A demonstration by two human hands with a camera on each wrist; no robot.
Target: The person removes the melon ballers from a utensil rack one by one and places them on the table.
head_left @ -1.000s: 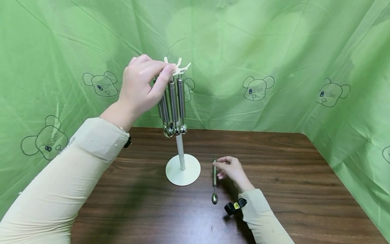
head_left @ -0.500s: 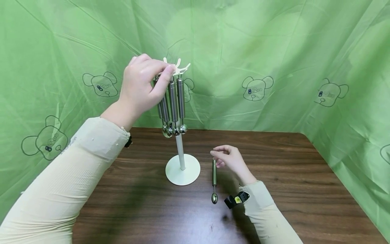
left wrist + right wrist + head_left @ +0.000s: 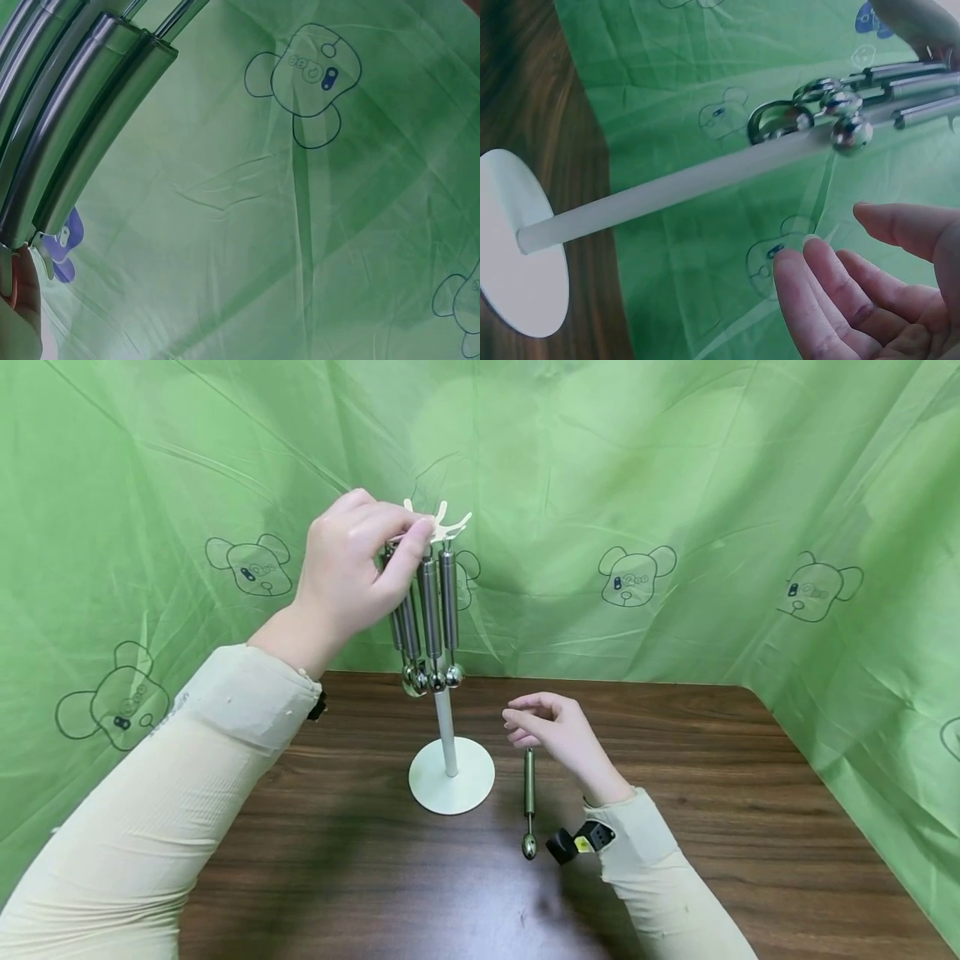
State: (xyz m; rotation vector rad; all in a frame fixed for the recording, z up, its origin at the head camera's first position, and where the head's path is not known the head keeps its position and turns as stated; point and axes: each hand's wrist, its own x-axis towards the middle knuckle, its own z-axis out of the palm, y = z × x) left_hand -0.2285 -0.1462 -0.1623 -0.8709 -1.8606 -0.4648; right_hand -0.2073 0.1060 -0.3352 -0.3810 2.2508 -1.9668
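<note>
My left hand [image 3: 356,560] pinches the top of a white stand [image 3: 446,727] between thumb and fingers, beside its curved hooks [image 3: 450,531]. Several metal scoops [image 3: 431,610] with rounded heads hang by their handles from the hooks; my left hand partly hides them. In the left wrist view, the hanging handles [image 3: 75,112] cross the upper left corner. One more small metal scoop [image 3: 529,802] lies on the table, head toward me. My right hand [image 3: 555,731] hovers just beyond that scoop's handle end, holding nothing, fingers and thumb apart, as the right wrist view also shows.
The stand's round white base [image 3: 480,777] rests on the brown wooden table [image 3: 712,827]. A green cloth [image 3: 555,468] printed with bear-like heads hangs behind and at both sides. A small black camera [image 3: 581,842] sits on my right wrist.
My right hand has let go of the scoop's handle, leaving it on the table, and has moved up and slightly left, away from it. My left hand keeps its place on the stand.
</note>
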